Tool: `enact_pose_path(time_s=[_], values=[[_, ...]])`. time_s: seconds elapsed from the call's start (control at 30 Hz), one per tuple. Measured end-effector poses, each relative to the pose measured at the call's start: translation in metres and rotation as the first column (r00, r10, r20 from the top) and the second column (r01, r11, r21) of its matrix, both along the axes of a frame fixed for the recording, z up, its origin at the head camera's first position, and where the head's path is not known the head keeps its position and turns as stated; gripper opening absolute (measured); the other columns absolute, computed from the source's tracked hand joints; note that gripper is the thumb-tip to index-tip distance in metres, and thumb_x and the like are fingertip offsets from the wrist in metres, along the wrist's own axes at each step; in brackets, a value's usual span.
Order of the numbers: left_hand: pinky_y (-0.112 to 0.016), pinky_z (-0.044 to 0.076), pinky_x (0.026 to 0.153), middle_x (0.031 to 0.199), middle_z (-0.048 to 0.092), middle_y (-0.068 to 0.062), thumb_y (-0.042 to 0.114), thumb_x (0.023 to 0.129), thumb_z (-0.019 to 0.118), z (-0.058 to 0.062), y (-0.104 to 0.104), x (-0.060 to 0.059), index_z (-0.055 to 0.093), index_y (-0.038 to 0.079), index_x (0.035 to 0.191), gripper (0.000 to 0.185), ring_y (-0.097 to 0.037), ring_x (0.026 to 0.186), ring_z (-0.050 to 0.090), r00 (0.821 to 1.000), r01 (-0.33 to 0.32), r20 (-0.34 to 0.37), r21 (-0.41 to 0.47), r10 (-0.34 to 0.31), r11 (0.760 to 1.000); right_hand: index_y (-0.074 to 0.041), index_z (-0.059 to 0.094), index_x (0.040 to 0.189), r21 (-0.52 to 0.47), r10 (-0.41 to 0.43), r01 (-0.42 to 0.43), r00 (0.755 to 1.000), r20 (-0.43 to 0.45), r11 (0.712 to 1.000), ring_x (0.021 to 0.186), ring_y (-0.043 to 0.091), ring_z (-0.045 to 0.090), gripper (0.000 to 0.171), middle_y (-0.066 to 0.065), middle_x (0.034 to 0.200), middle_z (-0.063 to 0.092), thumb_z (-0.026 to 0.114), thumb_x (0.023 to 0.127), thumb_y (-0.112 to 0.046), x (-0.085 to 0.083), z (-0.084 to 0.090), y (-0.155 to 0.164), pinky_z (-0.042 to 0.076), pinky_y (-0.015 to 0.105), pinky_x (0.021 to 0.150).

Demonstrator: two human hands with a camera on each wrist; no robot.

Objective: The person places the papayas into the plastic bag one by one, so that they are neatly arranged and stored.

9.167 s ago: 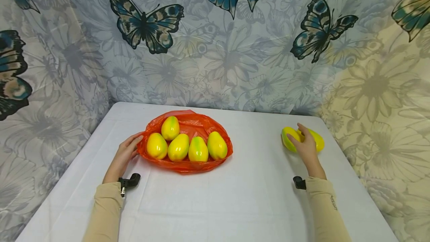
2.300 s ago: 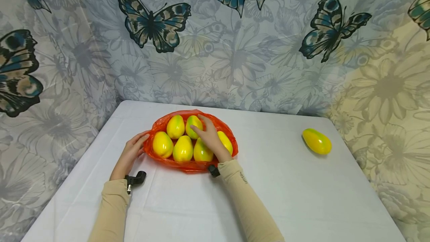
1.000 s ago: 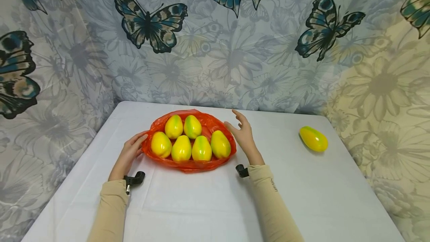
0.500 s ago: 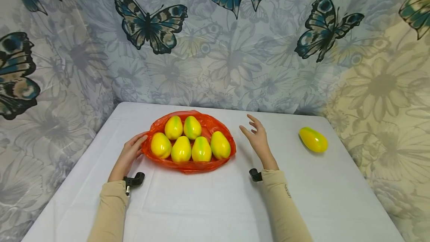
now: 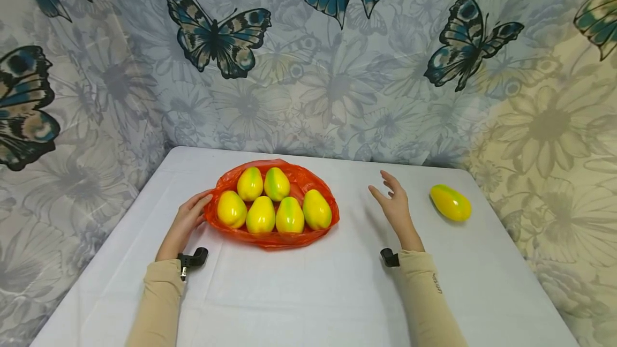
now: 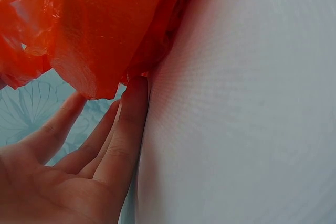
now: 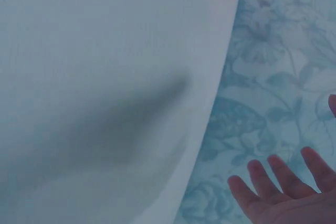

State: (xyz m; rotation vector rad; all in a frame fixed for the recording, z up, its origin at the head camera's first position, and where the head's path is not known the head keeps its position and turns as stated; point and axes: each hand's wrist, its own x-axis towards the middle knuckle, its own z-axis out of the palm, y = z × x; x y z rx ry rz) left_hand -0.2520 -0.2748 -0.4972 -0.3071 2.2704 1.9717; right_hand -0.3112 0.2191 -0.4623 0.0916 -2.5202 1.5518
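Crossing the white table (image 5: pixel 308 293), the right hand (image 5: pixel 396 209) has left the orange bag (image 5: pixel 300 178) behind and now hangs in the air between that bag and the lone yellow-green fruit (image 5: pixel 450 202), fingers spread and relaxed, holding nothing. A second ago it was just off the bag's right edge; a moment before that it lay among the fruit inside. Six fruits (image 5: pixel 261 214) sit in the bag now, four in the near row, two behind, against five a while back, when two lay out to the bag's right. So one has gone in, and the last one still lies well to the right of the bag, near the table's far right corner. By the look of it, the hand is heading out for that one.

The left hand (image 5: pixel 185 222) stays where it has been, at the bag's left rim. The left wrist view shows its fingers (image 6: pixel 128 124) straight, tips touching the plastic edge (image 6: pixel 94 35) and lying against the table, steadying it rather than pinching it. The butterfly cloth (image 5: pixel 222 36) hangs behind the bag.
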Motion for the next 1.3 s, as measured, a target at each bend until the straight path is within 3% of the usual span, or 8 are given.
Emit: enact_pose_path(time_s=[0.37, 0.87, 1.3], values=[[-0.006, 0.043, 0.081, 0.16, 0.028, -0.011, 0.057, 0.098, 0.045, -0.001, 0.0, -0.001, 0.03, 0.014, 0.154, 0.073, -0.03, 0.141, 0.036, 1.0, -0.006, -0.01, 0.004, 0.006, 1.0, -0.006, 0.035, 0.15, 0.051, -0.077, 0.077, 0.997, -0.009, 0.996, 0.143, 0.04, 0.03, 0.065, 0.018, 0.157, 0.033, 0.064, 0.095, -0.026, 0.004, 0.005, 0.039, 0.022, 0.056, 0.118], [-0.006, 0.041, 0.082, 0.161, 0.026, -0.012, 0.05, 0.101, 0.044, 0.007, 0.001, 0.001, 0.028, 0.013, 0.155, 0.067, -0.031, 0.142, 0.033, 1.0, 0.0, 0.01, 0.015, -0.001, 1.0, -0.008, 0.032, 0.152, 0.12, -0.195, 0.195, 0.981, -0.006, 0.973, 0.147, 0.039, 0.023, 0.065, 0.02, 0.157, 0.032, 0.06, 0.097, -0.027, 0.019, 0.029, 0.088, 0.015, 0.053, 0.121], [-0.007, 0.043, 0.082, 0.16, 0.027, -0.011, 0.054, 0.099, 0.045, -0.004, -0.003, -0.004, 0.029, 0.015, 0.154, 0.069, -0.028, 0.139, 0.037, 1.0, 0.002, 0.01, 0.012, -0.002, 1.0, -0.013, 0.031, 0.153, 0.135, -0.297, 0.29, 0.954, 0.033, 0.947, 0.15, 0.036, 0.016, 0.067, 0.016, 0.16, 0.026, 0.059, 0.096, -0.035, 0.026, 0.022, 0.128, 0.013, 0.054, 0.122]])
